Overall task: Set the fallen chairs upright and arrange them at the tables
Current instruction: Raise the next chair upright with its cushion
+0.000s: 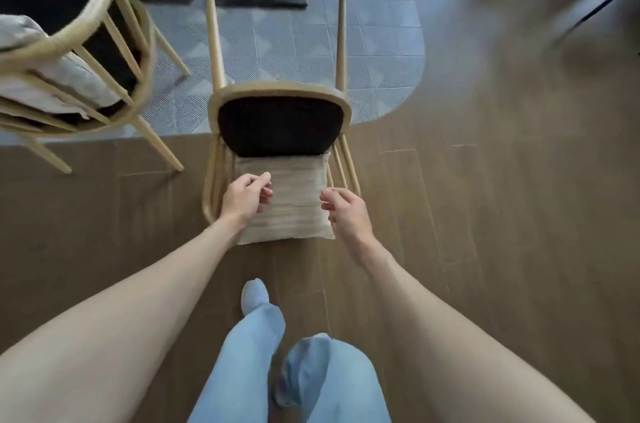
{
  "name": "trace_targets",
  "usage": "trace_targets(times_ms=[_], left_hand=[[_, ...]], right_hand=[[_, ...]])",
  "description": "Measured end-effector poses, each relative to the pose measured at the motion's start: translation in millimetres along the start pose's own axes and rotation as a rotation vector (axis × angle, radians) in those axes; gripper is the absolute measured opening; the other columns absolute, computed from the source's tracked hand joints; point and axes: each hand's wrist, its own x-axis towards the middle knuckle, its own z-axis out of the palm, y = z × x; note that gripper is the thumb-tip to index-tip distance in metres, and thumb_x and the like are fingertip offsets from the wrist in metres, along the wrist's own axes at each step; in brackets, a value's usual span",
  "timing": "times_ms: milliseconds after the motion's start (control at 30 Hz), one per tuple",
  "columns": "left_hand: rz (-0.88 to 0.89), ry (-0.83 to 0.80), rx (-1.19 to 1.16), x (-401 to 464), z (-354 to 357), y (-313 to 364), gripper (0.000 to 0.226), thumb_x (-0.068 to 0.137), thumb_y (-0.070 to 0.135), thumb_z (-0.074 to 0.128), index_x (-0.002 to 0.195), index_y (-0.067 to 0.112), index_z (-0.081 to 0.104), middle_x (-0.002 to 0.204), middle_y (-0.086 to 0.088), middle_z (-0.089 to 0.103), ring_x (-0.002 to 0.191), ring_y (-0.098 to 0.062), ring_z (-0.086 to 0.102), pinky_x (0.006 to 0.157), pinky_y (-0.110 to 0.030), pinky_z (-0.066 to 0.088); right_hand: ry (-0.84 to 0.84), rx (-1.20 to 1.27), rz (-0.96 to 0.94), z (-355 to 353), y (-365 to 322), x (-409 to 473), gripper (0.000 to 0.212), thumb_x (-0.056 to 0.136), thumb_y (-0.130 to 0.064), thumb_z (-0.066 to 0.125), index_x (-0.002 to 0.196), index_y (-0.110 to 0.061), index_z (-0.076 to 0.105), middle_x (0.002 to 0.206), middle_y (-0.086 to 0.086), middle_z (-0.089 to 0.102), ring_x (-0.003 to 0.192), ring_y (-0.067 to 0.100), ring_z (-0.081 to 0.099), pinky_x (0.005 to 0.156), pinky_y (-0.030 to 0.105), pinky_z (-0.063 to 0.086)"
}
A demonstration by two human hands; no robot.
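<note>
While both my hands hang above it, the pale wooden spindle-back chair with the black padded seat (280, 125) lies on its back at the edge of the brown wood-plank floor (485, 215), two legs pointing away over the grey patterned tile (294, 42). A beige striped cushion (291, 201) rests against its backrest, between my hands. My left hand (247, 196) has fingers loosely curled, thumb near the fingertips, holding nothing; my right hand (346, 209) is likewise half-curled and empty, just beside the cushion's edge. I judge the frame stiff and fairly light, so it should pivot up on its rear legs without much effort. The cushion looks soft and loose and may slide off, so I would not grip it. Better holds are the curved top rail or the side spindles on both sides, which are rigid. A second chair of the same light wood with a grey pillow (72, 76) stands tilted to the left, near enough to bump.
</note>
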Motion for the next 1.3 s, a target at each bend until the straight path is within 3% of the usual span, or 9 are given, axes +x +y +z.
trace_targets(times_ms=[200,400,433,467,500,700,967,1167,1300], left_hand=[[-0.265,0.22,-0.159,35,32,-92,0.018,0.098,0.021,0.06,0.084,0.01,0.064,0.092,-0.017,0.066,0.07,-0.022,0.062,0.063,-0.031,0.052],[-0.555,0.392,-0.534,93,114,-246,0.046,0.095,0.027,0.067,0.131,0.001,0.056,0.12,-0.019,0.06,0.104,-0.031,0.063,0.093,-0.047,0.056],[-0.574,0.385,-0.588,102,129,-264,0.049,0.094,0.028,0.068,0.133,0.002,0.055,0.124,-0.019,0.059,0.107,-0.031,0.062,0.095,-0.048,0.055],[-0.591,0.38,-0.635,115,144,-284,0.051,0.093,0.03,0.07,0.134,0.003,0.054,0.126,-0.019,0.057,0.11,-0.032,0.062,0.097,-0.049,0.054],[-0.596,0.38,-0.666,129,157,-306,0.054,0.092,0.031,0.071,0.135,0.004,0.053,0.127,-0.018,0.057,0.112,-0.032,0.061,0.097,-0.049,0.054],[-0.536,0.329,-0.676,214,183,-424,0.064,0.087,0.03,0.077,0.14,0.012,0.047,0.131,-0.01,0.056,0.117,-0.028,0.06,0.096,-0.048,0.054],[-0.469,0.328,-0.792,306,173,-536,0.105,0.066,0.035,0.086,0.155,0.023,0.031,0.142,-0.005,0.048,0.129,-0.027,0.051,0.103,-0.051,0.05],[-0.29,0.308,-0.84,348,131,-541,0.093,0.062,0.021,0.085,0.147,0.024,0.047,0.133,-0.004,0.065,0.127,-0.023,0.058,0.102,-0.049,0.049],[-0.277,0.194,-0.942,352,126,-547,0.072,0.07,0.011,0.077,0.139,0.017,0.056,0.119,-0.004,0.075,0.118,-0.021,0.067,0.104,-0.046,0.05]], right_hand=[[-0.114,0.051,0.129,-8,71,78,0.029,0.098,-0.03,0.063,0.12,-0.011,0.066,0.113,0.003,0.069,0.104,0.016,0.066,0.097,0.037,0.051],[-0.208,0.076,0.332,-5,225,192,0.042,0.095,-0.039,0.068,0.121,-0.007,0.067,0.119,0.019,0.07,0.102,0.027,0.068,0.086,0.04,0.053],[-0.213,0.069,0.356,-6,249,207,0.048,0.094,-0.04,0.069,0.123,-0.002,0.066,0.136,0.028,0.044,0.103,0.031,0.067,0.088,0.043,0.053],[-0.215,0.062,0.387,-6,273,224,0.052,0.093,-0.04,0.069,0.124,0.001,0.065,0.103,-0.003,0.055,0.104,0.031,0.067,0.09,0.042,0.053],[-0.215,0.048,0.409,-6,300,240,0.05,0.092,-0.042,0.069,0.121,-0.001,0.066,0.118,0.019,0.069,0.108,0.029,0.067,0.094,0.04,0.053],[-0.272,0.185,0.525,27,421,317,0.093,0.089,-0.046,0.071,0.157,0.001,0.028,0.152,0.015,0.049,0.137,0.025,0.051,0.115,0.039,0.043],[-0.296,0.563,0.55,86,531,402,0.124,0.068,-0.054,0.072,0.162,-0.004,0.009,0.166,0.018,0.025,0.152,0.03,0.029,0.124,0.044,0.029],[-0.3,0.819,0.457,107,551,444,0.094,0.068,-0.037,0.072,0.152,-0.029,0.032,0.168,0.006,0.024,0.155,0.031,0.022,0.118,0.05,0.033],[-0.355,0.907,0.45,106,546,452,0.126,0.039,-0.035,0.099,0.151,-0.028,0.043,0.159,0.004,0.04,0.148,0.028,0.03,0.117,0.05,0.034]])
